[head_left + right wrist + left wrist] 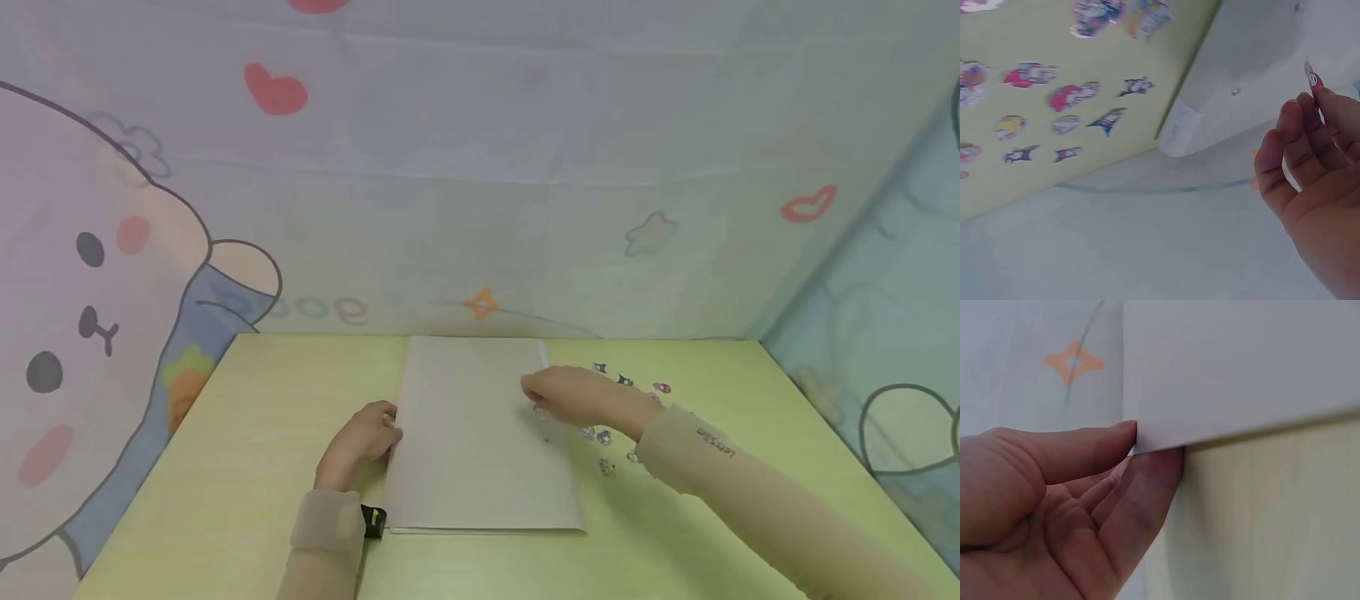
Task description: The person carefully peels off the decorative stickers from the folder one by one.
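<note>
A white sheet (480, 442) lies flat in the middle of the green table (285, 400). My left hand (392, 425) is at the sheet's left edge. In the left wrist view its thumb and a finger (1157, 465) pinch that edge of the sheet (1241, 362). My right hand (536, 396) hovers over the sheet's right edge. The right wrist view shows its fingertips (1300, 115) pinching a small red sticker (1314, 80) above the sheet (1254, 56).
Several small cartoon stickers (603, 436) are scattered on the table to the right of the sheet, also in the right wrist view as loose stickers (1072, 95). Printed fabric walls (480, 208) close in the table at the back and both sides.
</note>
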The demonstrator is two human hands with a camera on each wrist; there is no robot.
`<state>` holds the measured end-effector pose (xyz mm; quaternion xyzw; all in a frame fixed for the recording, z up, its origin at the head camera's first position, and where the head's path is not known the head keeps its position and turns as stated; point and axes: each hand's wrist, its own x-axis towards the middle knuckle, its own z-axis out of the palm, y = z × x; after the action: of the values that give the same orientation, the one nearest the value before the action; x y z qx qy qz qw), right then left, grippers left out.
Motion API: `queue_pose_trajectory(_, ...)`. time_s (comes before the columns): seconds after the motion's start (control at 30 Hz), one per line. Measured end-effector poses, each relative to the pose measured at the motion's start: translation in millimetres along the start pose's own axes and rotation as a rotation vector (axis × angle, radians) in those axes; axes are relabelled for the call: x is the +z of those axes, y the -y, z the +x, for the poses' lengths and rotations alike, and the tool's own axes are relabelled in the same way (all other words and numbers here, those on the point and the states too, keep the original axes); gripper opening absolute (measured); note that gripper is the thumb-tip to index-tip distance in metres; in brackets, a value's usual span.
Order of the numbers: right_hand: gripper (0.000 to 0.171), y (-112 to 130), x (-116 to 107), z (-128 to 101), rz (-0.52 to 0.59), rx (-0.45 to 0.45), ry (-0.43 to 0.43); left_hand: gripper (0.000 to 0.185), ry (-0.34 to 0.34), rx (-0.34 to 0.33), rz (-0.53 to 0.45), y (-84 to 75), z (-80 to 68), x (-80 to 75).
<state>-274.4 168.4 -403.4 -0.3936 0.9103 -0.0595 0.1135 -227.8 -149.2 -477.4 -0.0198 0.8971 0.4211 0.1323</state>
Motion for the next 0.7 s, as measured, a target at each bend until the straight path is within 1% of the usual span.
queue_pose_trajectory(0.2,0.023,-15.7,8.7,-29.9,0.050,0.004,-0.038,0.039,-0.001,-0.007,0.009,-0.4,-1.0,1.9)
queue_pose_trajectory(0.33,0.022,-37.9,9.1,-48.4,0.092,0.022,-0.087,0.039,0.005,-0.003,-0.004,-1.6,-0.5,1.7)
queue_pose_trajectory(0.43,0.016,-61.9,8.8,-64.6,0.129,0.052,-0.129,0.038,0.003,-0.006,-0.015,-1.5,-0.3,1.9)
queue_pose_trajectory(0.57,0.008,-99.0,9.3,-90.5,0.173,0.141,-0.196,0.036,0.003,-0.004,-0.018,-1.2,-1.4,1.2)
queue_pose_trajectory(0.7,0.009,-134.0,13.3,-117.4,0.208,0.264,-0.247,0.037,0.011,-0.003,-0.021,0.2,-3.0,-0.6)
